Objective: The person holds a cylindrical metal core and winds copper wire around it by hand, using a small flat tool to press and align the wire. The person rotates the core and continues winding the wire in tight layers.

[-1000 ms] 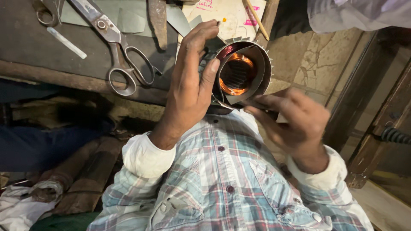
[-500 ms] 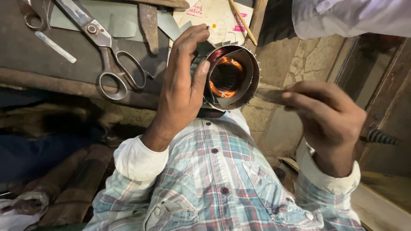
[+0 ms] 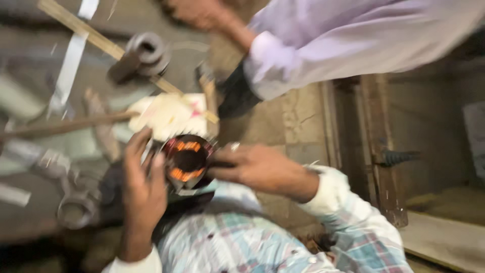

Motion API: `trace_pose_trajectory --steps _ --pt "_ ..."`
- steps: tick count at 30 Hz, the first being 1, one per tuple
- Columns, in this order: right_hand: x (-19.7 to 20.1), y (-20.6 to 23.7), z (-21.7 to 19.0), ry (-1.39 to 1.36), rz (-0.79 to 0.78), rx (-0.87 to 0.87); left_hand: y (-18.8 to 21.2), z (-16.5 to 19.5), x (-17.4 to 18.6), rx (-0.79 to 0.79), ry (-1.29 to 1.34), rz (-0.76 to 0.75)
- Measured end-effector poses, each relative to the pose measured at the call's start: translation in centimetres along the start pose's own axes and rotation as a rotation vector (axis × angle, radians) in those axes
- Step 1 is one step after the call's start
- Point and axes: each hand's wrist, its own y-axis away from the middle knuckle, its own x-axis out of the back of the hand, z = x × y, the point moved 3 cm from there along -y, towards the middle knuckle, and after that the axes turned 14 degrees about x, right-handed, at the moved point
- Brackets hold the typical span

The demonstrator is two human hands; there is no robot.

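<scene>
I am holding the stator (image 3: 187, 161) above the table (image 3: 30, 212) edge: left hand (image 3: 144, 189) cupping its rim, right hand (image 3: 255, 168) pinching at its opening. It looks heavy, stiff; copper windings seem fragile.

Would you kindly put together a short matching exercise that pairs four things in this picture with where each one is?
Things:
1. left hand
2. right hand
3. scissors
4. other person's pale sleeve

Places:
A. on the bench at far left
B. across the top of the picture
C. against the left side of the round motor stator
D. at the stator's right rim

Pairs: 1-C, 2-D, 3-A, 4-B
</scene>
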Motion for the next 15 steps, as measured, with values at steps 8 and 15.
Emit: trace_pose_trajectory --steps 8,15 --pt "-1.5 0.9 0.6 0.142 0.047 0.172 -1.0 -0.7 1.0 0.078 0.063 -0.031" --pt "-2.2 0.1 1.2 0.046 0.062 0.204 -1.7 -0.8 0.4 0.145 0.07 -0.054"
